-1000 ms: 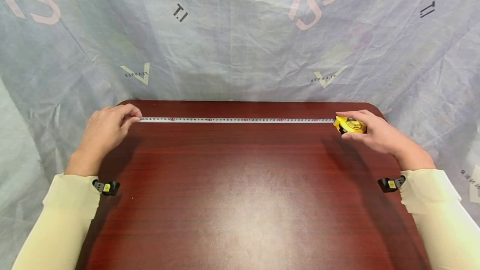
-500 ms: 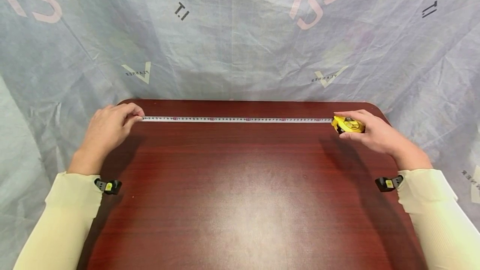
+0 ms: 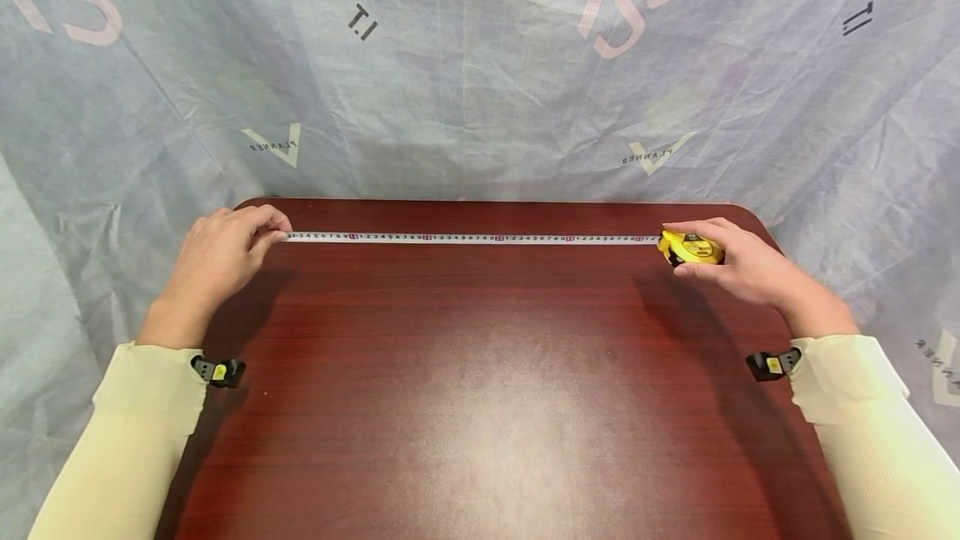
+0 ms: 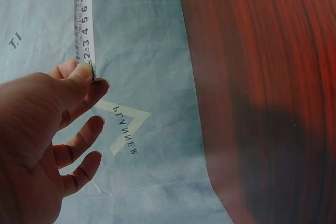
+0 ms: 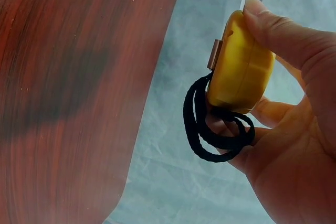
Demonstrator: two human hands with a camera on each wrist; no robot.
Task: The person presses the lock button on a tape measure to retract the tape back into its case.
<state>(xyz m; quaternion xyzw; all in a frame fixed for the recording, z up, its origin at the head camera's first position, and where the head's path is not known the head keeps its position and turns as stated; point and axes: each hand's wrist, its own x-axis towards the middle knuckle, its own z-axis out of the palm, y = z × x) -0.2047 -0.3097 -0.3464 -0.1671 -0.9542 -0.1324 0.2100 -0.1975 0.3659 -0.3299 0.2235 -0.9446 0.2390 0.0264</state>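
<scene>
A yellow tape measure (image 3: 692,248) is held in my right hand (image 3: 757,269), its thumb and fingers about the case. Its white blade (image 3: 465,239) stretches straight across to the left, above the far part of the table. Between thumb and index finger my left hand (image 3: 217,261) pinches the blade's end; in the left wrist view the low numbers of the blade (image 4: 84,19) show just past the thumb, and the other fingers are bent loosely. The right wrist view shows the case (image 5: 244,64) edge-on, with a black cord loop (image 5: 194,129) hanging from it and a metal clip.
The dark red wooden table (image 3: 480,373) has rounded far corners. Behind it and at both sides hangs a grey printed sheet (image 3: 465,90). A small black device is strapped at each wrist.
The tape measure in my right hand has shifted slightly left, and the drawn-out blade is a little shorter. My left hand has moved slightly right, still pinching the blade's end.
</scene>
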